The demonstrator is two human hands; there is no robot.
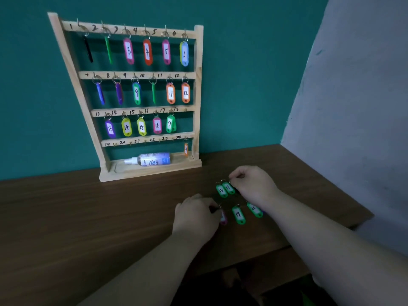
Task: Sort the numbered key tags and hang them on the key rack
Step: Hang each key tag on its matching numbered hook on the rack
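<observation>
While the key rack [141, 111] stands back left on the table [88, 217], its upper three rows mostly hung | my left hand [195, 215] pinches the pink tag [223, 219] by its ring | green tags [238, 215] numbered 18, 19, 19, 20 lie loose on the table | my right hand [254, 184] is curled beside them, grasp unclear

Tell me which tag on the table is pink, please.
The pink tag lies in the near row, left of the lone green tag 19. The fingers of the left hand grip its ring end. The other visible tags there are green.
</observation>
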